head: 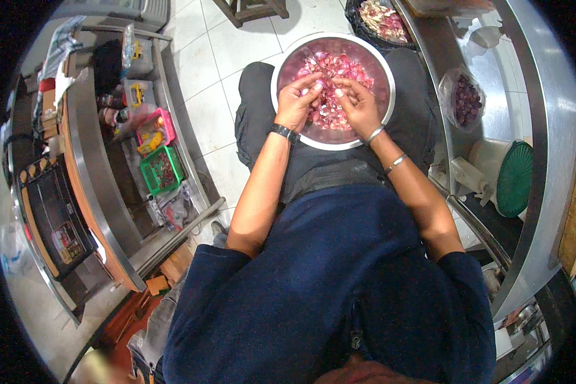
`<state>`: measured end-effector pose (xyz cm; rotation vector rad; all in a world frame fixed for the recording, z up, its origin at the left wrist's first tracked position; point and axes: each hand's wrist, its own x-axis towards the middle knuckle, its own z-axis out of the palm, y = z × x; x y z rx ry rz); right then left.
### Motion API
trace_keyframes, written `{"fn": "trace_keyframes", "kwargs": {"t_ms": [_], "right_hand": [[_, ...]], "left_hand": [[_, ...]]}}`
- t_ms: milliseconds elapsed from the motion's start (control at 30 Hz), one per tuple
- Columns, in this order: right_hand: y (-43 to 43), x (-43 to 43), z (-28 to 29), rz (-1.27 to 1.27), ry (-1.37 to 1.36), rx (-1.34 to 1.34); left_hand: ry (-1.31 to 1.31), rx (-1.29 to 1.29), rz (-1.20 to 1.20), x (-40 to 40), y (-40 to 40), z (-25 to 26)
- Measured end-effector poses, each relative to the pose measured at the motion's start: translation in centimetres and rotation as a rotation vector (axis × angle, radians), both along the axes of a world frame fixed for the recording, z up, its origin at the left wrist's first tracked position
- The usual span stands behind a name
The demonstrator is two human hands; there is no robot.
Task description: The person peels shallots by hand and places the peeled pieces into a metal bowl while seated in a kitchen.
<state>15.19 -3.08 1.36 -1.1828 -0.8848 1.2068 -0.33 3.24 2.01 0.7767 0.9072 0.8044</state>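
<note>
A wide stainless steel bowl [391,98] rests on my lap, with many pink-red shallot pieces [329,117] across its bottom. Over the middle of it, my left hand [293,103] pinches a small shallot [320,83] between thumb and fingers. My right hand [362,108] is close beside, with its thumb and fingertips bent toward the shallot. Whether the right fingers grip anything is too small to tell. A thin dark shape shows just above the fingertips, and I cannot make out what it is.
A black plastic bag [384,24] of shallot peelings stands past the bowl. Right, a steel shelf holds a clear bag of dark red shallots [468,101] and a green-lidded tub [513,177]. Left, shelving holds a green basket [162,170] and pink basket [165,125]. Another person is partly visible lower left.
</note>
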Motion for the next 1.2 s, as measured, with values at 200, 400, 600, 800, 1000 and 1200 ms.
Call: {"fn": "trace_keyframes", "kwargs": {"t_ms": [200, 400, 600, 800, 1000, 1200], "right_hand": [[-0.4, 0.1, 0.8, 0.126, -0.055, -0.016], [-0.4, 0.3, 0.6, 0.067, -0.345, 0.105], [-0.4, 0.4, 1.0, 0.084, -0.373, 0.080], [-0.4, 0.4, 0.7, 0.101, -0.292, 0.064], [-0.3, 0.0, 0.8, 0.083, -0.301, 0.055], [-0.2, -0.1, 0.4, 0.054, -0.319, 0.068]], "left_hand": [[-0.030, -0.016, 0.004, -0.1, 0.0, -0.4], [-0.007, -0.015, -0.020, -0.2, 0.0, -0.3], [-0.016, -0.049, -0.007, 0.0, 0.1, 0.2], [-0.061, -0.057, -0.024, -0.2, 0.3, -0.3], [0.031, -0.012, -0.034, -0.5, 0.5, -0.6], [0.029, -0.035, 0.002, -0.2, 0.5, -0.6]]}}
